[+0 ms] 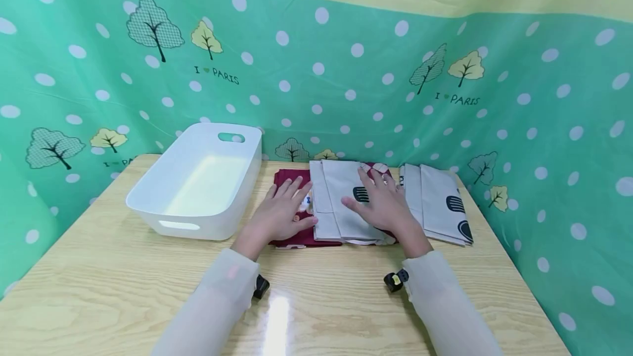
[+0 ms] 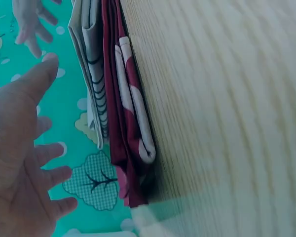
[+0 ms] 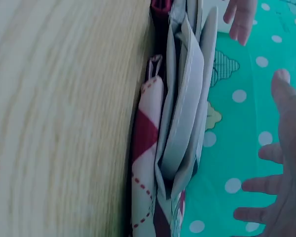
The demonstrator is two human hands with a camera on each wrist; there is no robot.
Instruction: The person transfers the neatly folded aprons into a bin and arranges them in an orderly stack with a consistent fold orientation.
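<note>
Both bare hands hover with spread fingers over folded cloths on the table. My left hand (image 1: 282, 210) is above a maroon cloth (image 1: 284, 173) with a coloured print, partly hidden by the hand. My right hand (image 1: 386, 205) is over the right part of a pale grey cloth (image 1: 336, 191) with black utensil prints, which lies partly on the maroon one. Under its right side shows another maroon-and-white cloth (image 1: 378, 167). In the left wrist view, a gap separates the left hand (image 2: 19, 158) from the stack; the right wrist view shows the right hand (image 3: 281, 182) likewise apart.
A white plastic bin (image 1: 232, 202) with handle holes stands left of the cloths. Another folded grey cloth (image 1: 437, 196) lies at the right. A green dotted curtain (image 1: 316, 87) hangs behind and beside the wooden table (image 1: 336, 312).
</note>
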